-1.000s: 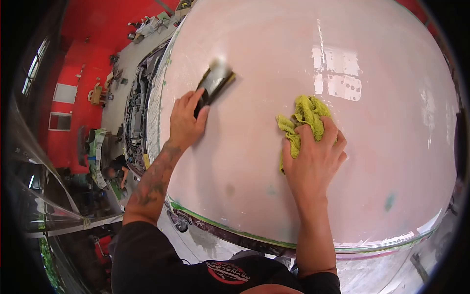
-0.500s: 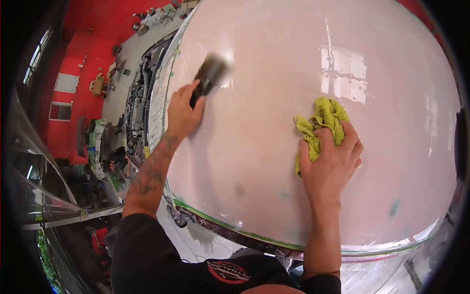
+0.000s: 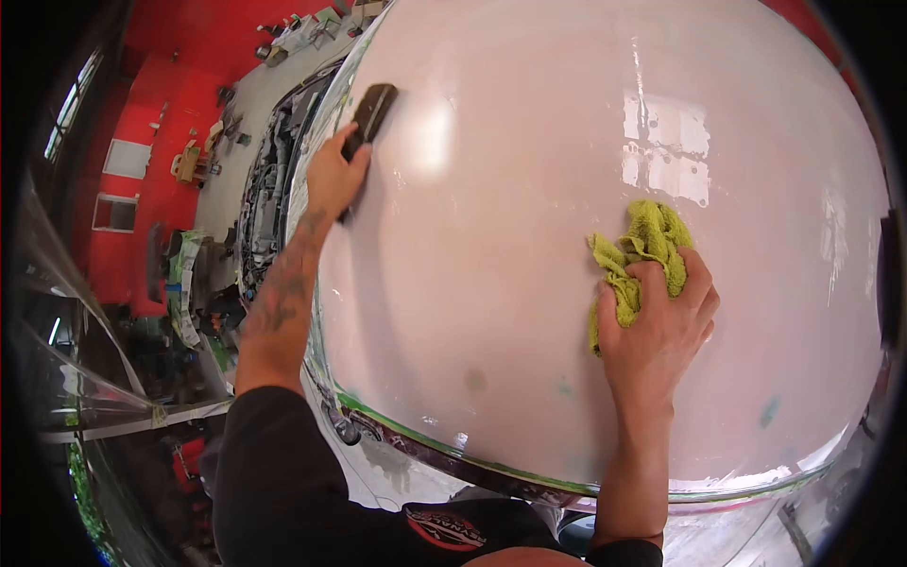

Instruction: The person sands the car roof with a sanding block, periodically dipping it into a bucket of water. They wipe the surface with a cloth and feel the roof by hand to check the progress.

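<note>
A wide, glossy, pale pink curved panel (image 3: 510, 246) fills the middle and right of the view, wet in places. Near its left edge my left hand (image 3: 337, 175) grips a long dark sanding block (image 3: 378, 106), which rests on the surface and slants up to the right. My right hand (image 3: 661, 312) is closed on a crumpled yellow-green cloth (image 3: 652, 236) at the panel's right middle. Part of the block is hidden by the fingers. Green tape (image 3: 435, 446) runs along the panel's near edge.
Left of the panel lies an open engine bay (image 3: 271, 203). Clear plastic sheeting (image 3: 80, 283) hangs at the far left. A red wall (image 3: 156, 85) and assorted items on the grey floor (image 3: 248, 104) stand behind. A bluish-green spot (image 3: 770, 410) marks the panel's lower right.
My left hand has moved left and slightly up with the block, toward the panel's left edge. My right hand and the cloth have shifted slightly right and down.
</note>
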Tool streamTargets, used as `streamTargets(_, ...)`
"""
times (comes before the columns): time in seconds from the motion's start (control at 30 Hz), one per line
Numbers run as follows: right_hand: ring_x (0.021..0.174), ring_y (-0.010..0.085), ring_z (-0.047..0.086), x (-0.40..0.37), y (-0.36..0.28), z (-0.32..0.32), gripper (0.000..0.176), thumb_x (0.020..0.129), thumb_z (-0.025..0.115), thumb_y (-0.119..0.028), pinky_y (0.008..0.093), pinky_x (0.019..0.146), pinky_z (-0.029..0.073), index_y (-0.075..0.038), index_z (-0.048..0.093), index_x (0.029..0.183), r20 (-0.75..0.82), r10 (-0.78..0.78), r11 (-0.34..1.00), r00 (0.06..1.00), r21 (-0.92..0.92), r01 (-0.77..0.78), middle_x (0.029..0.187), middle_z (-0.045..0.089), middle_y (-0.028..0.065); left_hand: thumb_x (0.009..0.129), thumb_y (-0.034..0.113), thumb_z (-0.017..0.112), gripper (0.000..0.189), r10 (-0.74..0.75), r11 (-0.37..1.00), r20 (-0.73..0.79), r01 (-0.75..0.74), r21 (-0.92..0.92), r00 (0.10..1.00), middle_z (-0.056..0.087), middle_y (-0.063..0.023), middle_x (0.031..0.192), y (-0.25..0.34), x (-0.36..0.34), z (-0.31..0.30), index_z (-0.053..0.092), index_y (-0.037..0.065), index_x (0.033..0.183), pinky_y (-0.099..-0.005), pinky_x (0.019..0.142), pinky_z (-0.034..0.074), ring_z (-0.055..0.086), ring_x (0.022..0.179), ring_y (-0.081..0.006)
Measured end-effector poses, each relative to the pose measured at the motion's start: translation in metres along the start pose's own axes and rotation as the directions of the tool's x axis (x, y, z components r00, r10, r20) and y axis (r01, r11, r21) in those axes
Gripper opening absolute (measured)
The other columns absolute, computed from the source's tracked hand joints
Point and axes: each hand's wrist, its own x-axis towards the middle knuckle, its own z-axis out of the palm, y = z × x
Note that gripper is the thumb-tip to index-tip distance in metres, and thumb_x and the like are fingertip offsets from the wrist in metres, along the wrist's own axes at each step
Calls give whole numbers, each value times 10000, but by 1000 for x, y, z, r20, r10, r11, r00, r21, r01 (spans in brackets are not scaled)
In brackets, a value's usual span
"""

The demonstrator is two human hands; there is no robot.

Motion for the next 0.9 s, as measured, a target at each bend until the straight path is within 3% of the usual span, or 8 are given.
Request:
streamTargets(0.1,1199,395,459,1,1,0,262,781,798,-235,545,905,431,-149,676,996,-2,8,1000,1000,-6,-8,1344,465,145,877,395,676,527,-287,952,20,283,118,958,715,-203,1165,-35,84,24,648,145,1340,-464,946,520,682,1086,-387)
streamTargets(0.2,1202,388,461,-2,-2,-1,250,794,790,-231,537,943,422,-144,671,996,16,9,1000,1000,6,-9,1347,464,140,871,399,684,535,-272,953,-27,274,128,962,712,-216,1159,-26,65,21,651,145,1340,-472,940,519,678,1091,-392)
streamTargets(0.3,1203,389,455,0,-1,0,258,782,797,-231,536,915,430,-144,675,993,3,5,1000,1000,-2,-5,1345,461,146,867,383,688,536,-69,996,59,65,68,996,707,-245,1123,-5,-3,-6,649,137,1342,-472,937,516,670,1088,-406)
streamTargets(0.37,1207,389,449,0,0,2,268,770,804,-234,538,886,438,-147,679,990,-4,-9,1000,1000,-24,9,1344,458,151,871,387,679,535,-42,996,51,37,80,998,707,-242,1134,-10,5,-3,648,132,1340,-477,942,516,669,1092,-408)
streamTargets(0.47,1209,389,448,2,1,3,261,776,801,-232,538,887,439,-146,679,990,-25,-16,999,1000,-30,15,1344,458,151,883,418,641,542,-291,941,63,274,197,955,697,-218,1205,-18,72,11,643,130,1342,-480,973,509,657,1134,-408)
streamTargets(0.57,1216,388,442,-2,-1,1,260,778,800,-230,537,892,436,-145,679,992,2,-13,1000,1000,12,13,1345,458,150,894,410,633,554,-294,943,41,282,178,955,700,-221,1194,-25,72,16,620,143,1379,-484,972,508,656,1125,-416)
streamTargets(0.77,1207,387,452,0,-1,1,265,781,798,-222,537,895,439,-141,675,1001,0,-5,1000,1000,-25,5,1343,457,149,893,407,652,549,-127,987,96,115,115,987,680,-245,1217,-32,19,-1,624,143,1374,-483,956,512,658,1109,-427)
streamTargets(0.9,1209,390,451,0,-1,1,266,789,794,-223,539,898,441,-139,673,1011,-7,-13,1000,1000,-11,13,1345,455,148,887,408,656,545,-333,926,34,320,199,942,690,-232,1207,-27,62,10,634,142,1362,-476,969,510,656,1141,-405)
